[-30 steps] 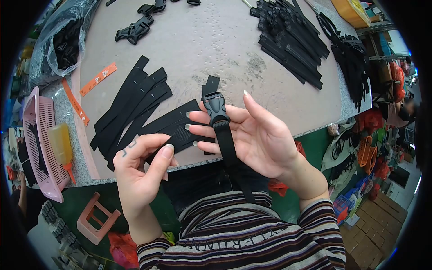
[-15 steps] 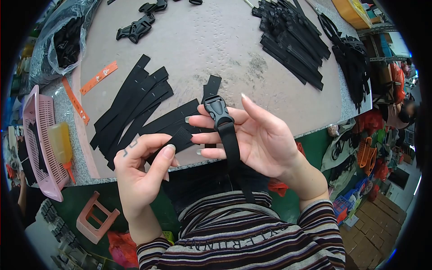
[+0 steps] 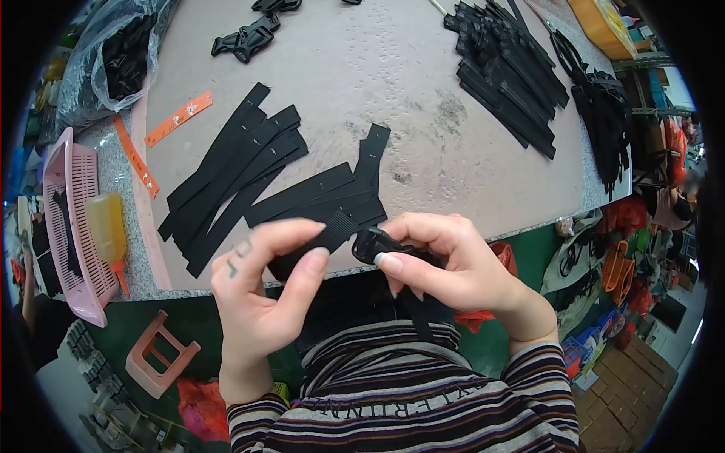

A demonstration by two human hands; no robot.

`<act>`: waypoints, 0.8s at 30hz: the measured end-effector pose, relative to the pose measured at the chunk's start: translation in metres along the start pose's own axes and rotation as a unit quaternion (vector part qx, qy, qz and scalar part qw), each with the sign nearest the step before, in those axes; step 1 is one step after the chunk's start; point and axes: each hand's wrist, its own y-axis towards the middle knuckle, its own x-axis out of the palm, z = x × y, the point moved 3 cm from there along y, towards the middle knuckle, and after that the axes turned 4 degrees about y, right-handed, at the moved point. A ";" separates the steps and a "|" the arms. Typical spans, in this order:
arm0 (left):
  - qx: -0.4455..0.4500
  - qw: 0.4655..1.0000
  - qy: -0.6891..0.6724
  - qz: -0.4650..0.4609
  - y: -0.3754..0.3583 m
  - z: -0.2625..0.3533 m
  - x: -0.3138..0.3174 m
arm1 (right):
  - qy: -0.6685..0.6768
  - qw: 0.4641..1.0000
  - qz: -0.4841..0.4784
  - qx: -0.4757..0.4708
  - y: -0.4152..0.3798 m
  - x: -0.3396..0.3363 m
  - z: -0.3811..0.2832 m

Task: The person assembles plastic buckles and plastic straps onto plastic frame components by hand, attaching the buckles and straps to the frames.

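Observation:
My left hand (image 3: 276,283) pinches a black webbing strap (image 3: 337,229) near its ribbed end, between thumb and forefinger. Facing it, my right hand (image 3: 453,260) grips a black plastic side-release buckle (image 3: 371,245) between thumb and fingers. The strap end points at the buckle, with the two close together over the table's front edge. A narrower black strap (image 3: 414,313) hangs below my right hand. Just beyond my hands lie several flat black straps (image 3: 306,192), and a fanned pile of black straps (image 3: 226,170) rests to their left.
Loose buckles (image 3: 248,38) lie at the far left, near a clear plastic bag (image 3: 75,83). Another strap pile (image 3: 513,83) is at the back right. Orange strips (image 3: 179,118), a pink basket (image 3: 72,226) and a yellowish bottle (image 3: 106,226) line the left side. A pink stool (image 3: 160,359) stands below.
My right hand has turned over from palm-up, the buckle lying on its fingers, to a grip on the buckle. The strap end in my left hand has come up beside the buckle.

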 end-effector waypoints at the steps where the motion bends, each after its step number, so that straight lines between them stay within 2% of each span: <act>1: -0.014 0.992 -0.128 -0.017 0.000 -0.004 0.001 | 0.018 1.000 -0.006 0.024 -0.001 -0.001 -0.002; 3: -0.040 0.925 -0.375 -0.049 0.003 -0.011 0.003 | 0.035 0.999 -0.012 0.037 0.000 -0.001 -0.004; 5: -0.064 0.901 -0.423 -0.066 0.001 -0.018 0.005 | 0.032 0.999 -0.011 0.019 0.001 0.000 -0.006; 7: -0.015 0.910 -0.408 -0.072 0.004 -0.017 0.009 | 0.013 1.000 -0.002 0.014 0.001 0.003 -0.007; 9: 0.042 0.984 -0.175 0.009 0.007 -0.008 0.006 | -0.001 1.000 0.006 0.011 0.000 0.004 -0.006; 10: 0.036 0.995 -0.091 0.019 0.005 -0.002 0.001 | -0.006 1.000 0.011 0.010 0.000 0.004 -0.005; 12: 0.016 0.998 -0.043 0.035 -0.002 0.001 -0.007 | -0.013 1.000 0.018 0.009 0.000 0.004 -0.005; 14: 0.007 0.993 -0.089 0.070 -0.006 0.000 -0.009 | -0.019 0.999 0.025 0.011 0.001 0.002 -0.005; 18: 0.006 0.993 -0.084 0.086 -0.010 0.003 -0.004 | -0.036 0.998 0.047 -0.029 0.001 0.004 -0.003; 19: 0.034 0.992 -0.092 0.076 -0.011 0.001 -0.002 | -0.038 0.997 0.049 -0.039 0.001 0.005 -0.003; 22: 0.037 0.997 -0.048 0.037 -0.011 0.001 0.004 | -0.037 0.996 0.054 -0.057 0.001 0.007 -0.003; 24: 0.130 0.988 0.070 0.043 -0.008 0.005 0.001 | -0.055 0.994 0.058 -0.071 0.001 0.006 -0.002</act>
